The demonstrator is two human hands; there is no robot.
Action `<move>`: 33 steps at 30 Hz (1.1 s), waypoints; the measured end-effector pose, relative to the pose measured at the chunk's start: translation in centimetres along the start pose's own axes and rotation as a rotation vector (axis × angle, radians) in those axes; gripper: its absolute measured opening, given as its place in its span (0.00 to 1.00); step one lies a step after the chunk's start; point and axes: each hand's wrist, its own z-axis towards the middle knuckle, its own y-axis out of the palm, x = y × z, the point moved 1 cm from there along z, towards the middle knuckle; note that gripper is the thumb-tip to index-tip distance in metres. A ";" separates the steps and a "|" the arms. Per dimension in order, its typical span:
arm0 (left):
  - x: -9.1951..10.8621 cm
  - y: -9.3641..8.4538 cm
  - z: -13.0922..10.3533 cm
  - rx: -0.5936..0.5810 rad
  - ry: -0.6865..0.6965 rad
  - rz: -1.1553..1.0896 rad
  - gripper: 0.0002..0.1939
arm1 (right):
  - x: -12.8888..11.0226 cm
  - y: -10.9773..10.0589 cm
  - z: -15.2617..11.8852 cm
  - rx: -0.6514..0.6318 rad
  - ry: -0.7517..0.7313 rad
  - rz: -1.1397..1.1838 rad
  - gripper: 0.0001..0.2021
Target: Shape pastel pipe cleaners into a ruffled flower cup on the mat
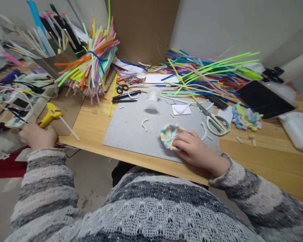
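On the left, my left hand [39, 136] is closed around the handle end of a yellow glue gun [50, 113], and a white glue stick [69, 127] juts from the gun's back. My right hand [193, 148] pinches the right edge of a round, ruffled pipe-cleaner piece [168, 136] striped in pastel pink, yellow and blue. That piece is over the front of a grey cutting mat [126, 134]. Short white pipe-cleaner bits [144, 125] lie on the mat. Behind them stands a clear plastic spool [153, 97].
Scissors with pale green handles [217, 124] lie right of the mat, near a fluffy pastel piece [246, 116] and a dark tablet [266, 97]. Loose pipe cleaners [204, 74] fill the back; a tied bundle [93, 67] stands left. Pens [126, 96] and small black scissors [122, 88] lie behind.
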 end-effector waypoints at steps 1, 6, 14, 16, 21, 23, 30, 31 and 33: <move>-1.2 0.4 0.7 0.046 -0.107 0.086 0.23 | 0.0 0.0 0.0 -0.002 0.000 0.001 0.05; -1.5 1.8 0.9 0.068 -0.134 0.057 0.16 | 0.0 0.0 0.1 -0.011 0.004 0.011 0.05; 2.4 2.8 -5.0 0.187 0.016 -0.027 0.23 | 0.0 0.0 0.0 -0.015 0.013 0.019 0.04; 2.3 3.0 -5.1 0.196 0.037 -0.002 0.20 | -0.1 0.0 0.0 -0.015 0.014 0.018 0.04; 1.9 2.9 -3.9 0.160 0.084 0.029 0.17 | -0.1 -0.1 0.0 -0.014 0.010 0.020 0.05; 1.9 2.9 -3.6 0.139 0.046 -0.002 0.16 | -0.1 -0.1 -0.1 -0.012 0.007 0.017 0.05; 0.7 2.7 -3.4 0.324 -0.137 -0.365 0.23 | 0.0 -0.1 0.0 -0.014 0.020 0.037 0.05; 0.6 2.7 -3.5 0.353 -0.144 -0.414 0.23 | 0.0 0.0 0.0 -0.018 0.022 0.040 0.05; 0.9 2.9 -3.9 0.361 -0.133 -0.473 0.22 | 0.1 0.0 0.0 -0.026 0.027 0.044 0.05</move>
